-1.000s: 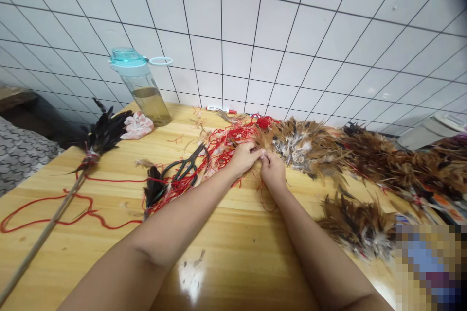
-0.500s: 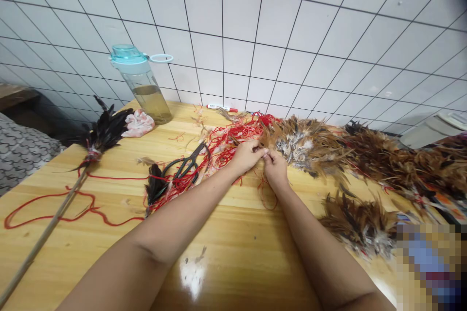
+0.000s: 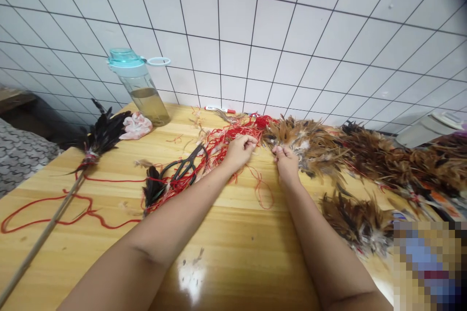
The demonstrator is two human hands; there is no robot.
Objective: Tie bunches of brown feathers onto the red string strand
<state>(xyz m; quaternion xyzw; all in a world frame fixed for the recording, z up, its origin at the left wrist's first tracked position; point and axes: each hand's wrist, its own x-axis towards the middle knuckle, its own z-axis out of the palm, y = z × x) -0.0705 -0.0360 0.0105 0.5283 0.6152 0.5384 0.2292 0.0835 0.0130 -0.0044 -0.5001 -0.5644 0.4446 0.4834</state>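
on my feed the left hand is curled knuckles-up over the red thread, right where the tangle runs into the brown feather strip. right hand sits near it, fingertips bunched at the strip's near edge. the two hands are apart, not touching. both look partly closed, but i cannot tell whether either is actually pinching anything; no thread shows clearly between the fingers. the strip lies flat on the wooden counter, running off to the right, with a loose red loop just below the hands. my read on the step: working the thread at the feather end. next move calls for fingers on that thread, clear of the tangle. black scissors lie in the red mess left of the left hand, with a small black feather bunch beside them. further left, a feather duster on a long stick, a pink cloth, and a water bottle by the tile wall.
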